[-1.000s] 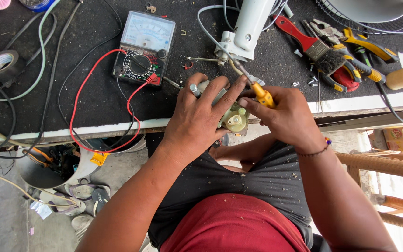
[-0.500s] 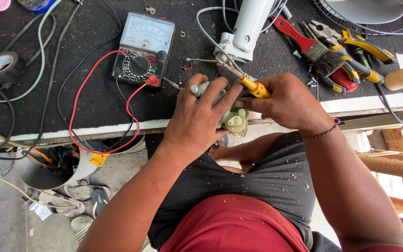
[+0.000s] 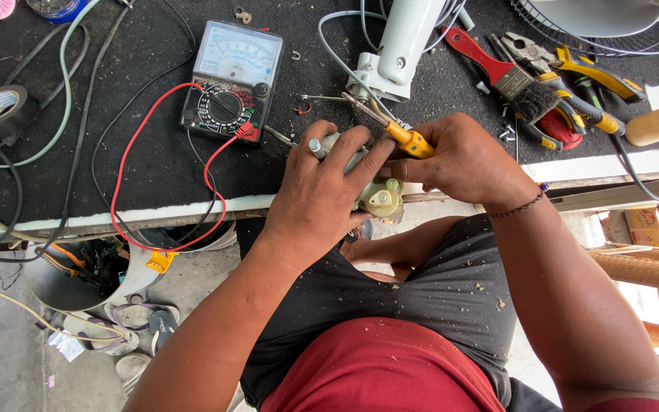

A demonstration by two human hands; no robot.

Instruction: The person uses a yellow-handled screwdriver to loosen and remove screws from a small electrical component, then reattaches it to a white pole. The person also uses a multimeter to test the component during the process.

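Yellow-handled screwdriver (image 3: 402,136) lower now in clenched right hand (image 3: 463,162); left hand (image 3: 322,200) clamped around small metal motor (image 3: 379,200).

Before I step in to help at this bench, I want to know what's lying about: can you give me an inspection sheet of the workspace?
Surface: black mat over the bench, dusty.
Job's things: small motor part gripped in the left hand; yellow-handled screwdriver in the right hand.
Clutter: analog multimeter, tape roll, red-handled brush, pliers, loose screws, white fan stand.
Grippers: both hands closed, held at the bench edge.
Cables: red test lead looping over the edge; green and grey cables at left.
Surroundings: sandals on the floor, woven chair at right.
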